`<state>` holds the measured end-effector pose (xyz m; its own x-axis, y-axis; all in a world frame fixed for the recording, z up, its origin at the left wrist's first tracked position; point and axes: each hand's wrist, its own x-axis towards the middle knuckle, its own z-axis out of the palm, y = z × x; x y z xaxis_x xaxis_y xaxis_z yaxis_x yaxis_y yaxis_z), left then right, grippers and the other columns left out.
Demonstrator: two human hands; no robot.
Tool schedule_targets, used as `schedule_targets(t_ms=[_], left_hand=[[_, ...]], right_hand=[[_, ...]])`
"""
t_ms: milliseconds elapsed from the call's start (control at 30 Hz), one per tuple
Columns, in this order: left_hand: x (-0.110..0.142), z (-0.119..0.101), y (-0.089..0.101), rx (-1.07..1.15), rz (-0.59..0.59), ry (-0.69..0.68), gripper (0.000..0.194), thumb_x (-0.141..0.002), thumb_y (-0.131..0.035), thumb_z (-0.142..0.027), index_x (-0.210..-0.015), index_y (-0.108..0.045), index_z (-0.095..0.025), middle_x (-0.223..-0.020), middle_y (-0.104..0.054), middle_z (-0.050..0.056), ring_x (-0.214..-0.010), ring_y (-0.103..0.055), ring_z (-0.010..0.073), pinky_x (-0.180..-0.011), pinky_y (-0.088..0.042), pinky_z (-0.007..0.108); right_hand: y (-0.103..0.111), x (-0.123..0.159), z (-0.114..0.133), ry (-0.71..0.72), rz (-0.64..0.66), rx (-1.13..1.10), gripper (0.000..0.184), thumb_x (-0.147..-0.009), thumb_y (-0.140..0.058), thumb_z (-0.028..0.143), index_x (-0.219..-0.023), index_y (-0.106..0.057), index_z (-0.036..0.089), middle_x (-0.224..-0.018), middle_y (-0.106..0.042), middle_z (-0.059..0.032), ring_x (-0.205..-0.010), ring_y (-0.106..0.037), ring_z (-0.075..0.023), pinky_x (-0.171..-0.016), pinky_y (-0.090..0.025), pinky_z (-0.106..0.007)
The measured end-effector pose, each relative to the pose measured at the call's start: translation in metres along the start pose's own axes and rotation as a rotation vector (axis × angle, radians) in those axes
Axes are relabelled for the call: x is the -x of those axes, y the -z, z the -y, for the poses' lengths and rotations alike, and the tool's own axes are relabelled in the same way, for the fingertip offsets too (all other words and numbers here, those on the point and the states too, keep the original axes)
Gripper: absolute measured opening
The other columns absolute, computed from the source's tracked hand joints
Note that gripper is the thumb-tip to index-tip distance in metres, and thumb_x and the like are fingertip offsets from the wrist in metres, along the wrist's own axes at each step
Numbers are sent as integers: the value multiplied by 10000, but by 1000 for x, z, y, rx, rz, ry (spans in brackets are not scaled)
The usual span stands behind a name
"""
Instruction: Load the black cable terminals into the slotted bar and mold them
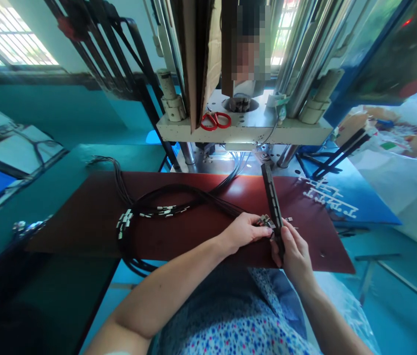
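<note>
My left hand (244, 232) is closed around a bunch of black cables (226, 206) close to their metal-tipped connectors (266, 221). My right hand (294, 246) grips the near end of a long, narrow black slotted bar (272, 192), which slants away from me toward the machine. The connectors sit against the bar's left side, between both hands; whether any is seated in a slot is too small to tell. From my left hand the cables loop left across the reddish-brown board (201, 241), with white tags (124, 223) on them, and hang over its front edge.
A press-like machine with a pale metal plate (241, 129) and upright posts stands behind the board. Red-handled scissors (216, 120) lie on that plate beside a cardboard piece (210, 54). White branched plastic pieces (329, 197) rest on a blue surface (371, 209) at right.
</note>
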<state>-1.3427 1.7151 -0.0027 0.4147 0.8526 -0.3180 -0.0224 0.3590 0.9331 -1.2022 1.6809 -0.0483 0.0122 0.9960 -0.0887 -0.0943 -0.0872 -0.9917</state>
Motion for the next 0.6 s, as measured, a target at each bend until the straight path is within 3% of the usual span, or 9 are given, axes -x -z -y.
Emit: schedule_targets(t_ms=[133,267,600], left_hand=[[-1,-4,-2,90,42,110,93,-630,-582,-131,-612,-491,-134,-368,-346,-89,-325,-224,27,-366,-113,215],[-3,-2,1,168,94,97,143,-623,-602,-147,-678,-471,-161,-366,-340,-100,-289,-219,37,-327,-82,219],[-1,-3,-6,144,-74,63,111,-569,-600,-156,-572,-491,-137,-399,-373,-84,-364,-271,30,-397,-178,194]], right_hand=[[1,0,-1,-8,-14,-23,527,-851,-474,495,-1261,-421,170,-441,-443,80,-299,-355,-70,-277,-278,-158],[0,1,1,-21,-30,-56,549,-844,-489,489,-1294,-391,191,-459,-458,79,-306,-363,-68,-276,-282,-152],[0,0,4,-24,18,12,568,-836,-482,510,-1275,-420,154,-432,-452,77,-289,-356,-63,-275,-265,-148]])
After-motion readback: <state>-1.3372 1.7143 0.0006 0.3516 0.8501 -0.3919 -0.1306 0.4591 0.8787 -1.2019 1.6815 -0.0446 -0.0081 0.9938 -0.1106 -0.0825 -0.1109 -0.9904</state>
